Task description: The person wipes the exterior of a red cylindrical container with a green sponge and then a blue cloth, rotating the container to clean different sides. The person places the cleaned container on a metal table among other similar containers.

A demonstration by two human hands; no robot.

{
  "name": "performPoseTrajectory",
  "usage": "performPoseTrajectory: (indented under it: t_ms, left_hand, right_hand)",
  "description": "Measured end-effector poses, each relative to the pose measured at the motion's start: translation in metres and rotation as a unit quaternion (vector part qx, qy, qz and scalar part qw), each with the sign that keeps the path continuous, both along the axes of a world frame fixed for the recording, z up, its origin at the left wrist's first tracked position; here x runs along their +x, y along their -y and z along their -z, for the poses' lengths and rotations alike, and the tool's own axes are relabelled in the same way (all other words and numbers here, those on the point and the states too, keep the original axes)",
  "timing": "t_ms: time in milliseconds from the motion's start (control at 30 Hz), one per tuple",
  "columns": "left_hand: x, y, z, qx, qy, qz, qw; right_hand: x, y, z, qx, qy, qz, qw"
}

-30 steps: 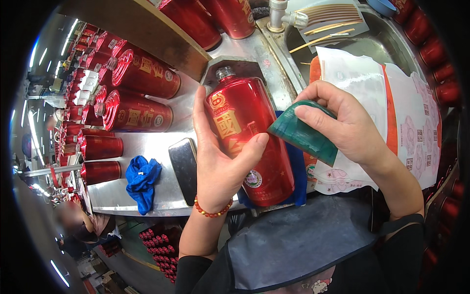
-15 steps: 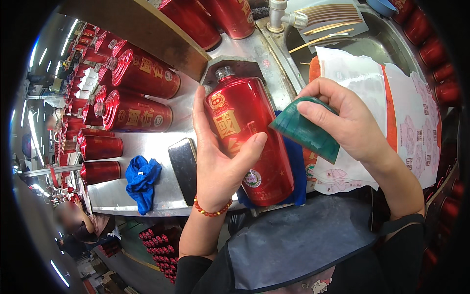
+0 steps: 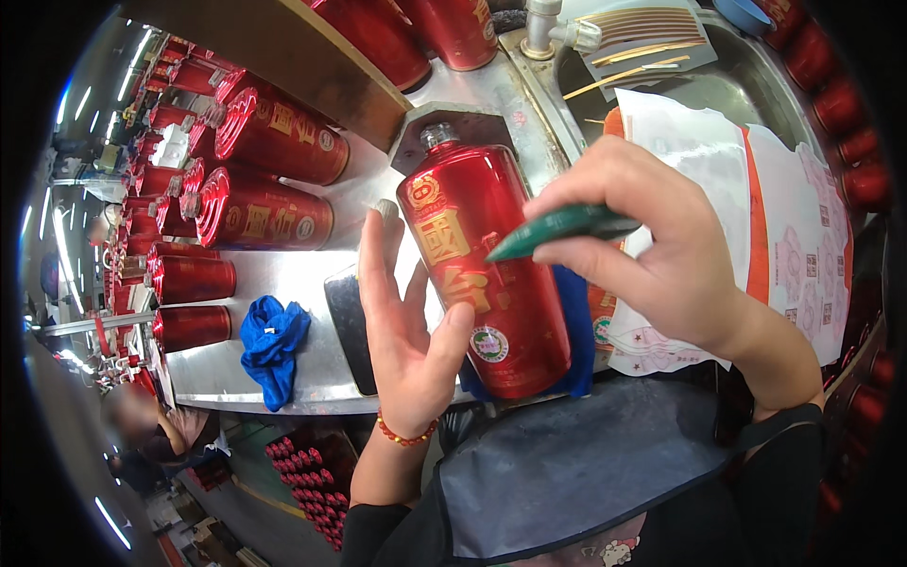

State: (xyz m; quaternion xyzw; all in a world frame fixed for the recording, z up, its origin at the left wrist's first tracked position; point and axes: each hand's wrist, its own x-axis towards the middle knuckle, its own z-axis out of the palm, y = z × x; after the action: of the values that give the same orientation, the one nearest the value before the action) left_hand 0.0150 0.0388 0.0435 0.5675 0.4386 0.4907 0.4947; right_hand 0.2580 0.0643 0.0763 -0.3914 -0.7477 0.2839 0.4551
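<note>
A shiny red bottle [image 3: 510, 321] with gold characters and a clear glass neck lies on a blue cloth [image 3: 574, 312] in front of me. My left hand [image 3: 411, 331] is at its left side with fingers spread, the thumb by the bottle's edge. Over the bottle's right side my right hand [image 3: 652, 236] grips a green scraper [image 3: 557, 231], now seen nearly edge-on, its tip above the lettering. Whether the tip touches the bottle I cannot tell.
Left of the bottle lie a dark phone [image 3: 348, 331] and a crumpled blue cloth [image 3: 272, 350]. Red bottles [image 3: 265, 210] line the metal table. At right, printed sheets [image 3: 690, 180] overlap a sink [image 3: 756, 94] beside a tap [image 3: 540, 28].
My right hand has turned the scraper edge-on and moved it left over the bottle. My left hand has drawn slightly left, its fingers lifting off the bottle's side.
</note>
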Motion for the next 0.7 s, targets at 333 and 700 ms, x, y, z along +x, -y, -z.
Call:
performPoseTrajectory:
  t_ms: [333, 700]
  left_hand:
    - [-0.014, 0.015, 0.001, 0.286, -0.246, -0.066, 0.924]
    - [-0.005, 0.011, -0.028, 0.425, -0.502, 0.022, 0.753]
  right_hand:
    - [0.005, 0.010, -0.012, 0.106, 0.073, -0.003, 0.992]
    - [0.023, 0.025, -0.018, 0.105, 0.139, 0.044, 0.984]
